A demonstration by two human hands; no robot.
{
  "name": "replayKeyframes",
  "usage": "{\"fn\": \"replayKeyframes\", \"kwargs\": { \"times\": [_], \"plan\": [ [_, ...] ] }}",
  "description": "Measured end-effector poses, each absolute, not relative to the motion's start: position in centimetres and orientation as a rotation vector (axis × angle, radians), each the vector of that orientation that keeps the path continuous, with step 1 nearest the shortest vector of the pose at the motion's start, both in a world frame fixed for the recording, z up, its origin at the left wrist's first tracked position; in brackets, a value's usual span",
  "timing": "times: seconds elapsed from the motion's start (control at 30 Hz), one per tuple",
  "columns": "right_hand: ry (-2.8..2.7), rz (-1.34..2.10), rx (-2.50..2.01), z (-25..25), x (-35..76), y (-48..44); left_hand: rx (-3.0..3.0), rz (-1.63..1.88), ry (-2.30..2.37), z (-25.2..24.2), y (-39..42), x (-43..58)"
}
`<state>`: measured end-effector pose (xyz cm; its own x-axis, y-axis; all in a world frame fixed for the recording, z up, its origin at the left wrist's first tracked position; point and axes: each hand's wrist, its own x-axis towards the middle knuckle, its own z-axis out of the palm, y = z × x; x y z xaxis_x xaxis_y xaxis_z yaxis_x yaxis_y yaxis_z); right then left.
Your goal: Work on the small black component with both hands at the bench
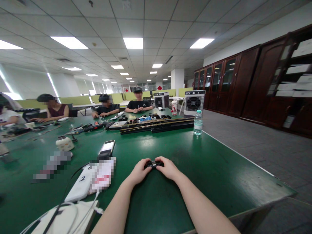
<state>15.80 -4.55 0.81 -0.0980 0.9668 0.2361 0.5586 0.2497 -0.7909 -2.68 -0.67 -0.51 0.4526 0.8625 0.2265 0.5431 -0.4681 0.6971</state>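
Both my hands meet around a small black object (153, 164) with a lighter grey, metallic-looking patch on its top. My left hand (140, 170) grips its left end, thumb on the near side and fingers curled over the far side. On the right end my right hand (168, 168) closes in the same way. The object is low over the green table (156, 198); whether it rests on the surface I cannot tell. Its exact kind is too small to make out.
A water bottle (198, 123) stands near the table's right edge. Long black rails (161, 126) lie across the far side. To my left are a phone (107, 148), a white power bank (79, 185), cables and a jar (64, 143). Several people sit around the table.
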Motion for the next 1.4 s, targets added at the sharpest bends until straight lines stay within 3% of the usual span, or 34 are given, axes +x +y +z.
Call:
{"fn": "replayKeyframes", "kwargs": {
  "times": [1.4],
  "plan": [
    [-1.785, 0.645, -1.39, 1.39, 15.52, -5.01, 2.191, 0.782, 1.138, -0.17, -0.93, -2.78]
  ]
}}
